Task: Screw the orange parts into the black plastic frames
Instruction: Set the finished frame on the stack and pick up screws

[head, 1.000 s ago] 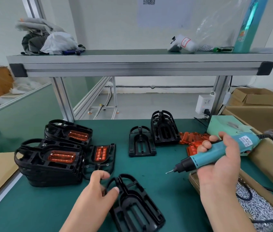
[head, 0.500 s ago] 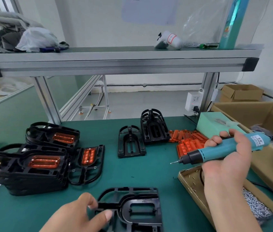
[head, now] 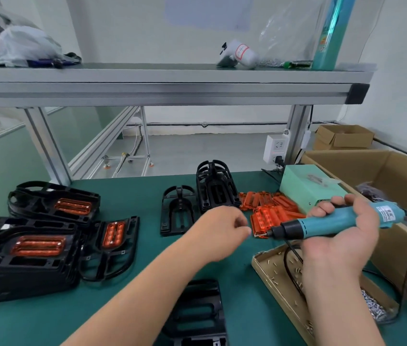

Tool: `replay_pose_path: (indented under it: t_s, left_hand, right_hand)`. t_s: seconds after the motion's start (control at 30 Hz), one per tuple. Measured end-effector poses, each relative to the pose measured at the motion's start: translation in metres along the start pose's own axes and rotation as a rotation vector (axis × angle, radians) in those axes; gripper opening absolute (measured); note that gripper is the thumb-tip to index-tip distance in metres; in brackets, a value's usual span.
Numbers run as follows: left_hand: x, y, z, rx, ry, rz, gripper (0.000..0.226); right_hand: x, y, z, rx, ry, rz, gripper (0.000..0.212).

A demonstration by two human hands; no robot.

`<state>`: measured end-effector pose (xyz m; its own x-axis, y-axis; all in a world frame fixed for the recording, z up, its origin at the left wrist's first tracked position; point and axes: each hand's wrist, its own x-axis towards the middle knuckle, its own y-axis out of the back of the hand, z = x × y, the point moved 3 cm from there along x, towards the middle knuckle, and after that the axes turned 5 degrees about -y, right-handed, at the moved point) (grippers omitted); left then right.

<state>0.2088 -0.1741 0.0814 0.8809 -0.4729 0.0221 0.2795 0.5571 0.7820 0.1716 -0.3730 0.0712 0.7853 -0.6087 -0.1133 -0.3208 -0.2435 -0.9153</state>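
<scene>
Between L hand (head: 222,231) and R hand (head: 342,240) sits the orange parts pile (head: 270,211). L fingertips are just short of it, loosely curled w/ nothing in them. R hand is wrapped tight round the teal screwdriver (head: 327,224), bit pointing toward L hand. Black frame (head: 197,313) lies flat under L forearm. Screw tray (head: 270,273) is beneath R wrist. Finished frames (head: 35,248) are well off to L hand's outer side.

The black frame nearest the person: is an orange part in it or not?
Not in. The black frame shows only dark open slots and no orange, though the left forearm hides part of it.
</scene>
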Motion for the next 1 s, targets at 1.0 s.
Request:
replay_pose_path:
  t_s: [1.0]
  left_hand:
    - [-0.088,0.027,-0.061,-0.377,0.063,-0.026,0.016]
  right_hand:
    - [-0.004,-0.002,0.004,-0.024,-0.014,-0.059,0.017]
